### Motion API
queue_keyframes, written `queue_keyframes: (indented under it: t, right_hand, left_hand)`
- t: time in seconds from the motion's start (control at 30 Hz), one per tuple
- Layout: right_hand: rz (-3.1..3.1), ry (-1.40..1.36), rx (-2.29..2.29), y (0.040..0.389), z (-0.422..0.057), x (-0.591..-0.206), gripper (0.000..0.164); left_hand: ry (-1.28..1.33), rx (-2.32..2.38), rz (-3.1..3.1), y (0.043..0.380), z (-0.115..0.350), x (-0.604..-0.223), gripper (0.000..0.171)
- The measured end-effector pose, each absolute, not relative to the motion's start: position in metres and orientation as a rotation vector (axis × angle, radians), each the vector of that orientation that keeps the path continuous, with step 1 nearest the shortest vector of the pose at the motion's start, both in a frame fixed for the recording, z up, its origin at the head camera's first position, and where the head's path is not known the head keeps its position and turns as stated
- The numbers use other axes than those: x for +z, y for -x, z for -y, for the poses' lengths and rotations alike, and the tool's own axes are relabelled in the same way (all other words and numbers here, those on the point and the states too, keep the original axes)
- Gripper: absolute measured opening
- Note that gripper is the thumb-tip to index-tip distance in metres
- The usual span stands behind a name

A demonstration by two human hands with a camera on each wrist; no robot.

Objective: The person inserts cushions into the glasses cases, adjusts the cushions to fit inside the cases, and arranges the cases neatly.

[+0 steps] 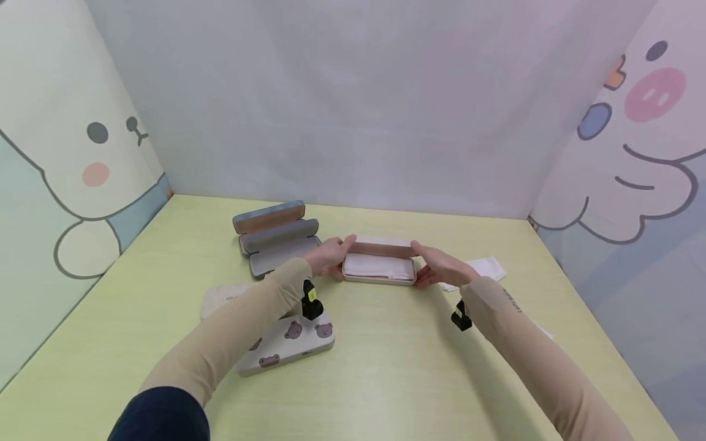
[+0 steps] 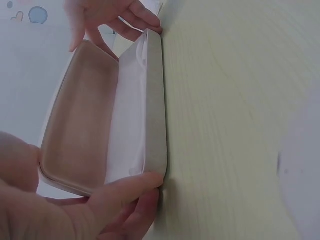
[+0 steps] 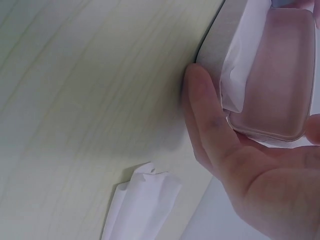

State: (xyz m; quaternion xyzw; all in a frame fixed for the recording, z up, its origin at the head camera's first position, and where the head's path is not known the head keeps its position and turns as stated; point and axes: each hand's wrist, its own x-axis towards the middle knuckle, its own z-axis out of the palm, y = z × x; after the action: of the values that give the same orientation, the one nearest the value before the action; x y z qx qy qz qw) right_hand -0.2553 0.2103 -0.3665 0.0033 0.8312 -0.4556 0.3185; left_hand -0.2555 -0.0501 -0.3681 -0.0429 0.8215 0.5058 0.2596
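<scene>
A glasses case (image 1: 380,281) with a beige outside stands on the table, its lid raised and its brown lining (image 2: 87,115) showing. Inside lies a folded white cloth (image 1: 379,266), which fills the base. My left hand (image 1: 329,256) grips the left end, thumb at the lid's edge and fingers along the base. At the opposite end my right hand (image 1: 441,267) holds the case in the same way, its thumb on the lid and fingertips low against the base's side (image 3: 215,55).
Behind my left hand are two open glasses cases, one brown-lined (image 1: 270,218) and one grey-lined (image 1: 278,252). Nearer lie a beige case (image 1: 220,297) and a white bear-print case (image 1: 292,346), partly hidden by my left arm. Folded white cloth (image 1: 488,267) lies beyond my right wrist.
</scene>
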Motion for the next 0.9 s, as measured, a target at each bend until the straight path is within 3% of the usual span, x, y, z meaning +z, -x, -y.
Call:
queue_keyframes:
  t: [0.9]
  right_hand:
    - [-2.189, 0.064, -1.181, 0.2524, -0.2121, -0.3653, 0.067]
  left_hand:
    - [0.086, 1.348, -2.254, 0.2493, 0.0489, -0.3705, 0.060]
